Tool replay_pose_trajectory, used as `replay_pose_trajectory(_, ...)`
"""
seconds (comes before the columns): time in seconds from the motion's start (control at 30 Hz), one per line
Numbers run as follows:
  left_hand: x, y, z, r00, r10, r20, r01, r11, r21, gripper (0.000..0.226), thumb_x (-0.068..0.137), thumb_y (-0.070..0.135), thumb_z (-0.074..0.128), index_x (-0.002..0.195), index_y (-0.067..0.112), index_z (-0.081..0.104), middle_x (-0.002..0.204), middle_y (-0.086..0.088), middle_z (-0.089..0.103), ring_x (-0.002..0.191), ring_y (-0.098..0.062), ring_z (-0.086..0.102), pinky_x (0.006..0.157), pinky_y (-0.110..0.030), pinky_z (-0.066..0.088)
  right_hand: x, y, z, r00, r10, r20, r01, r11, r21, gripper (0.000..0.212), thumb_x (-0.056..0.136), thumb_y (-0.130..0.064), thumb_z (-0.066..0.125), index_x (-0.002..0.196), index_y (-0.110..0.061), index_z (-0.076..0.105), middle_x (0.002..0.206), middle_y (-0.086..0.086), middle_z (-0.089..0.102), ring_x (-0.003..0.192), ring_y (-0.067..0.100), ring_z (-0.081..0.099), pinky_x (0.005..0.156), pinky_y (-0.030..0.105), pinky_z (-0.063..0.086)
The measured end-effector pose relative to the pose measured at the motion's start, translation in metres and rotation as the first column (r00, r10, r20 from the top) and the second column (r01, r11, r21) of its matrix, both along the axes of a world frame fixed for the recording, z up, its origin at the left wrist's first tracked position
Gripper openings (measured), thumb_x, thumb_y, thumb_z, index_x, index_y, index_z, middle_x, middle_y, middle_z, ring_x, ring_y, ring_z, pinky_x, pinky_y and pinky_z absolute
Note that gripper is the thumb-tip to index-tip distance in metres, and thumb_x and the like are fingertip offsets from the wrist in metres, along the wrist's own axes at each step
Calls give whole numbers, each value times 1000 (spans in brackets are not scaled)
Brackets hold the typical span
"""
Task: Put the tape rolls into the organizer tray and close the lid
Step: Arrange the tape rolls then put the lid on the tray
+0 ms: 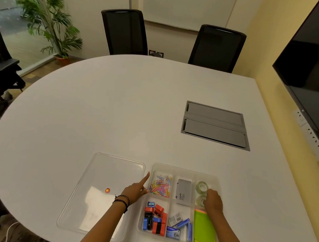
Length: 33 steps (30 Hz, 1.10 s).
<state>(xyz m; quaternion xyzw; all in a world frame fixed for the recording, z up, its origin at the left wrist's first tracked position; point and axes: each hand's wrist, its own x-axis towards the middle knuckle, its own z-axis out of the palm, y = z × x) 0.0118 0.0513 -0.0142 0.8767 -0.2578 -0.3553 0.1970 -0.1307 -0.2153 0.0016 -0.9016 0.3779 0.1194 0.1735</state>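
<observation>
1. Tape rolls: two clear ones sit in the far right compartment of our organizer tray (182, 169), the far tape roll (202, 186) free, the near tape roll (201, 199) partly under our right hand (212, 200).
2. Handling, as we judge it: light, stiff rings, slick on the outer wrap. They should be easy to pinch across the rim or hook through the core, and not fragile.
3. Looks: glossy, see-through, pale core, lying flat, close together, perhaps touching.
4. Right hand: fingers curled down over the near roll. We cannot tell whether they grip it or only rest on it.
5. Left hand (135, 190): holds nothing, index finger stretched out along the tray's left wall, the other fingers folded against the rim, as if steadying it.
6. Lid (88, 200): clear, lying flat on the table (100, 108) just left of the tray, under our left forearm. It carries a small orange sticker (107, 190).
7. Other compartments hold paper clips (161, 185), a grey box (183, 192) and green sticky notes (204, 227).
8. Our judgement: the rolls are in, and the lid is not yet on.
</observation>
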Motion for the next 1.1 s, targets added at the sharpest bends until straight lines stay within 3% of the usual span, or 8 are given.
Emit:
replay_pose_trajectory(0.13, 0, 0, 1, 1000, -6, -3, 6, 1000, -1, 73, 98, 34, 42, 147, 25, -10, 131, -11, 59, 110, -27, 62, 95, -37, 50, 0, -1, -3, 1000, 2, 16, -2, 1000, -6, 51, 89, 1, 47, 56, -23, 16, 103, 17, 59, 102, 33, 61, 68, 30, 38)
replay_pose_trajectory(0.27, 0, 0, 2, 1000, -7, -9, 7, 1000, -1, 73, 98, 34, 42, 147, 25, -11, 132, -11, 58, 110, -26, 61, 95, -37, 50, 3, 1, -1, 1000, 6, -11, -6, 1000, -21, 51, 89, 3, 46, 56, -22, 15, 114, 22, 60, 102, 32, 60, 79, 35, 47)
replay_pose_trajectory(0.37, 0, 0, 1, 1000, -2, -15, 2, 1000, -5, 73, 98, 34, 42, 147, 25, -11, 131, -11, 58, 111, -26, 61, 96, -37, 50, 5, 3, 0, 1000, 4, -24, -4, 1000, -12, 51, 89, 4, 45, 56, -22, 16, 114, 22, 61, 102, 32, 60, 74, 35, 45)
replay_pose_trajectory(0.57, 0, 1, 0, 1000, 1, -19, -1, 1000, -10, 73, 97, 35, 42, 147, 26, -11, 130, -11, 59, 110, -26, 61, 95, -37, 50, 5, 4, 3, 999, 0, -43, -1, 1000, -20, 52, 90, 0, 46, 57, -23, 13, 118, 19, 59, 106, 31, 60, 83, 33, 48)
replay_pose_trajectory(0.7, 1, 1, -1, 1000, 1, -17, -2, 1000, -9, 73, 97, 35, 42, 147, 27, -10, 130, -11, 59, 110, -26, 62, 94, -36, 51, 7, 6, 8, 996, -9, -84, 9, 1000, -1, 21, 90, -1, 48, 74, -16, 47, 118, 17, 59, 106, 29, 60, 83, 31, 49)
replay_pose_trajectory(0.83, 2, 1, -1, 1000, 2, -13, -2, 1000, -7, 72, 97, 36, 43, 147, 28, -9, 129, -10, 60, 109, -26, 62, 94, -38, 51, 6, 6, 8, 996, -35, -78, 37, 999, 24, 13, 90, -1, 48, 82, -10, 52, 116, 18, 60, 104, 30, 61, 81, 32, 49)
replay_pose_trajectory(0.97, 1, 1, -1, 1000, -2, -9, 2, 1000, -5, 73, 97, 36, 43, 147, 27, -10, 129, -10, 60, 109, -25, 62, 92, -37, 52, 1, 3, 1, 998, -58, -3, 58, 998, 35, 49, 90, 2, 47, 56, -21, 20, 113, 23, 60, 101, 32, 61, 69, 30, 41)
replay_pose_trajectory(1.1, 1, 1, -1, 1000, -3, -4, 3, 1000, -1, 73, 97, 36, 43, 147, 27, -10, 129, -10, 60, 110, -25, 62, 92, -36, 51, 0, 3, 0, 999, -37, 24, 37, 999, 31, 52, 89, 2, 47, 56, -23, 16, 114, 24, 59, 102, 33, 60, 77, 35, 46)
